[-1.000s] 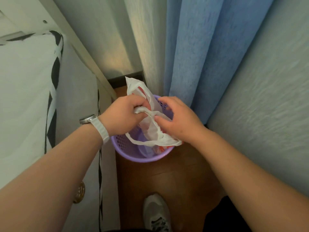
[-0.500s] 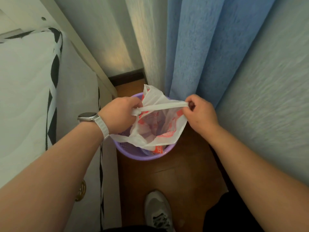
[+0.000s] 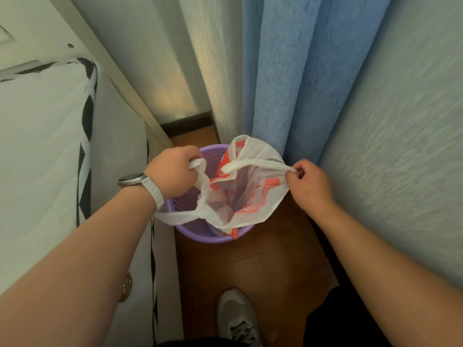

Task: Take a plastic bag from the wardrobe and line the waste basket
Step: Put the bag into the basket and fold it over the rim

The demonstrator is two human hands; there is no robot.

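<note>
A white plastic bag (image 3: pixel 253 199) with red print hangs open over a purple perforated waste basket (image 3: pixel 190 227) on the wooden floor. Its lower part dips inside the basket. My left hand (image 3: pixel 174 172), with a watch on the wrist, grips one handle loop at the basket's left rim. My right hand (image 3: pixel 309 182) pinches the other handle and the bag's right edge, held out past the basket's right side. The bag's mouth is stretched wide between both hands.
A white mattress (image 3: pixel 42 159) with black trim fills the left. Blue curtains (image 3: pixel 295 76) and a pale wall (image 3: pixel 400 136) close in behind and to the right. My shoe (image 3: pixel 236 319) stands on the narrow strip of floor below the basket.
My hands have moved apart, and the bunched bag has spread open over the basket. The right hand has gone further right, past the rim.
</note>
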